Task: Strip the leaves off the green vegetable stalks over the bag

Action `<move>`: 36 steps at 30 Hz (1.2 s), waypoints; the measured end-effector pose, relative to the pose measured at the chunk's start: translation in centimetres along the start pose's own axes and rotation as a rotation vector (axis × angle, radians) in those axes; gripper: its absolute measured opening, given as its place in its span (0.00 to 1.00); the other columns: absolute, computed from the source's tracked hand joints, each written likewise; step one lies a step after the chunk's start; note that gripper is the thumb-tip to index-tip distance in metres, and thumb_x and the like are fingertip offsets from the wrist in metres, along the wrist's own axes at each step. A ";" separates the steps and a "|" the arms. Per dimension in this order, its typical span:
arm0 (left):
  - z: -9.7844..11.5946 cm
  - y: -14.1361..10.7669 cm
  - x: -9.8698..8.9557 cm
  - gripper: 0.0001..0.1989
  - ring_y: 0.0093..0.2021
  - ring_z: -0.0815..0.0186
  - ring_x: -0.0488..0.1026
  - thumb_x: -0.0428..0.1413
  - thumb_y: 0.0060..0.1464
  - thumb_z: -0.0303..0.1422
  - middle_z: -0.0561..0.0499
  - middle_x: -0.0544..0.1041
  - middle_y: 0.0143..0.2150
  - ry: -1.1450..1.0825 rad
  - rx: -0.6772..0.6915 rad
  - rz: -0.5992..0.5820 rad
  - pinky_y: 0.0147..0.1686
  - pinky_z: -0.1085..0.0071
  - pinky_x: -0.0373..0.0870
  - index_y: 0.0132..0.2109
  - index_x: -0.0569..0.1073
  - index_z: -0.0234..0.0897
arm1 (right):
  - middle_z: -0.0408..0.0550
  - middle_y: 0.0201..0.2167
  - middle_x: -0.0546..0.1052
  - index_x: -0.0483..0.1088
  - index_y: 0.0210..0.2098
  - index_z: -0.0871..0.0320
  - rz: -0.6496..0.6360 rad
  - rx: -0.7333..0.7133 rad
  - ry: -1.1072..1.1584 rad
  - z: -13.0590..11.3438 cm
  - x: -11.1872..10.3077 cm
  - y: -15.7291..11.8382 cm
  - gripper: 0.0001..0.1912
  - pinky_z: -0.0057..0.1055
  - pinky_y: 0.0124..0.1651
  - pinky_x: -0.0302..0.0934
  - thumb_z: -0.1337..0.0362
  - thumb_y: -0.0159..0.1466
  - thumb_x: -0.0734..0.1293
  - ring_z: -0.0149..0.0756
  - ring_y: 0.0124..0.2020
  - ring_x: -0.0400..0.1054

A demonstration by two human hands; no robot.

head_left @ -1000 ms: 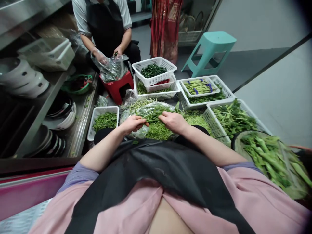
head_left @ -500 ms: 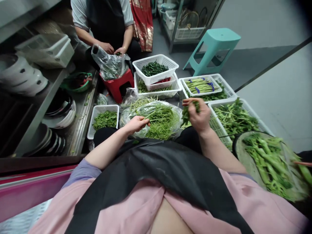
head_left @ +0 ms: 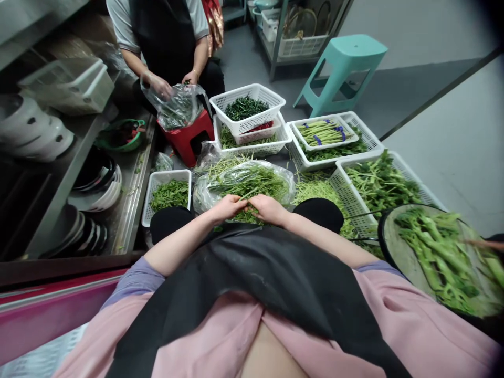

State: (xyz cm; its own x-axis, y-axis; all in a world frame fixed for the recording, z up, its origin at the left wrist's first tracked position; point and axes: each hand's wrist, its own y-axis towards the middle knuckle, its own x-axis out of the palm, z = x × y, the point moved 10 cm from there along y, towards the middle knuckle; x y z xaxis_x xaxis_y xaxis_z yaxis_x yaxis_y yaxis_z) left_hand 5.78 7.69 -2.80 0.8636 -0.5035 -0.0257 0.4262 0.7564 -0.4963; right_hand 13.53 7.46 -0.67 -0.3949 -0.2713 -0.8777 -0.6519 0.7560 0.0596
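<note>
Left hand (head_left: 230, 207) and right hand (head_left: 269, 209) are held close together, fingers curled and pinched on thin stems (head_left: 254, 190) over the near side of the bag (head_left: 203, 195). Light, pliant, easily bruised handling is expected; small bundles are best gripped by the firmer ends.

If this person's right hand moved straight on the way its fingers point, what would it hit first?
Probably the left hand: the right hand points across at it, and their fingertips are very close together. Depth is hard to judge, so it could pass just beside it.
</note>
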 end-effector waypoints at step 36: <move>3.9 -0.6 0.3 0.13 0.26 0.68 0.63 0.48 0.61 0.36 0.52 0.66 0.23 0.878 0.591 0.085 0.30 0.74 0.57 0.29 0.68 0.38 | 0.55 0.40 0.74 0.73 0.48 0.56 0.776 0.262 -0.271 7.9 -14.2 -10.2 0.16 0.33 0.49 0.68 0.59 0.68 0.58 0.39 0.43 0.71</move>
State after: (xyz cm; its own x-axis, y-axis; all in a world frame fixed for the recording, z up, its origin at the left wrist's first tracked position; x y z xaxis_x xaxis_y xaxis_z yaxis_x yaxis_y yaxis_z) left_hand 6.81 8.75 0.91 0.5000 -0.3863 -0.7751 0.6405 0.7673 0.0307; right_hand 30.96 8.29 7.44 -0.4770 0.5055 -0.7190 -0.0775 0.7907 0.6073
